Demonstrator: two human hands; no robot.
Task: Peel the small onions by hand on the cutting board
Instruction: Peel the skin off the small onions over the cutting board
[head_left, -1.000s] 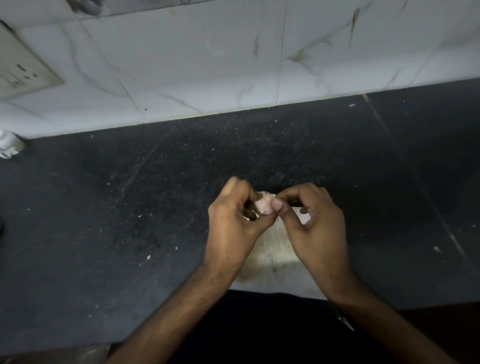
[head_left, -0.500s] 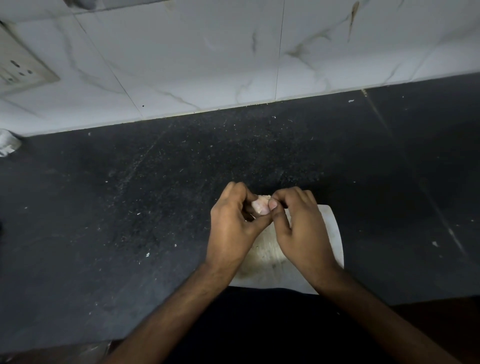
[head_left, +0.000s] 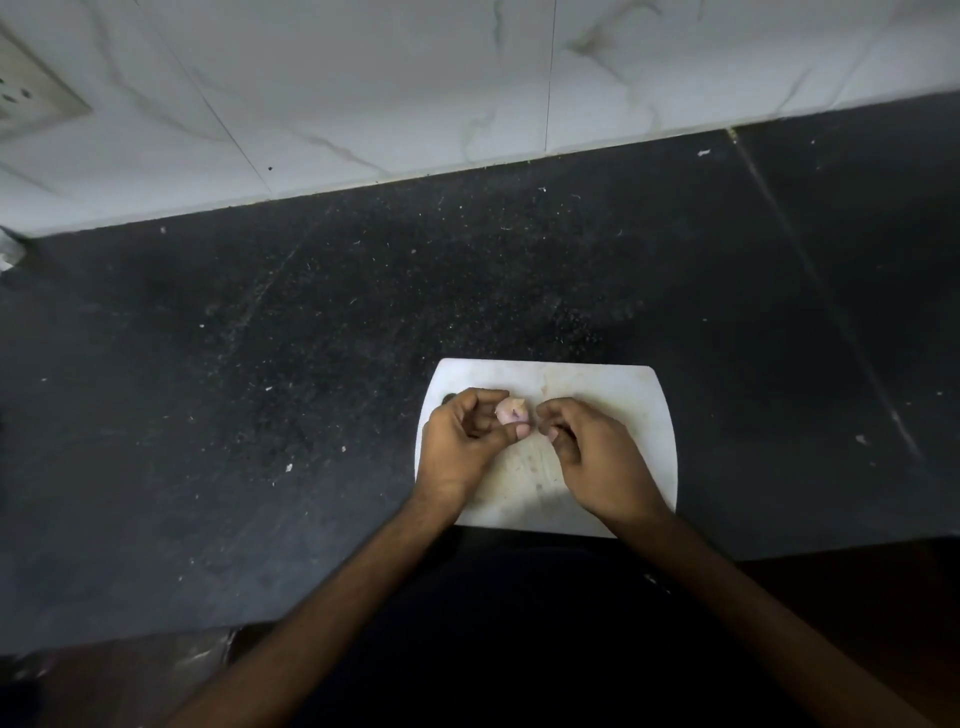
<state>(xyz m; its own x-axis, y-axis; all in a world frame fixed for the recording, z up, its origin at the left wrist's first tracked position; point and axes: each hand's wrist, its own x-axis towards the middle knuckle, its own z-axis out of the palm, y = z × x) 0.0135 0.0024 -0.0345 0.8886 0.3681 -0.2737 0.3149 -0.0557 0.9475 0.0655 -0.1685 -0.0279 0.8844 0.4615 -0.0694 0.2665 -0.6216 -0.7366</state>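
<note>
1. A small onion (head_left: 511, 411) is held above the white cutting board (head_left: 644, 415), pinched between the thumb and curled fingers of the left hand (head_left: 462, 441); its pale pinkish flesh is seen at the fingertips, with one darker fleck of skin on the side that faces the camera
2. The right hand (head_left: 592, 457) is kept just beside the onion, apart from it by a narrow gap; its fingers are curled inward toward the thumb — whether a scrap of skin is pinched there cannot be told, as the fingertips are shadowed
3. The step in hand is judged to be the stripping of one onion's outer skin, and it appears far along, since mostly bare flesh is shown
4. No other onions and no heap of peel can be made out on the board, so the progress of the whole task cannot be judged from this view
5. The board is set at the near edge of a dark speckled countertop (head_left: 260, 389), below a marble-patterned tiled wall (head_left: 415, 93); a switch plate (head_left: 26, 93) is seen at the upper left
6. The next move is judged to call for a fingernail pick at the remaining fleck — while the onion is turned in the left hand so that its hidden side can be checked
</note>
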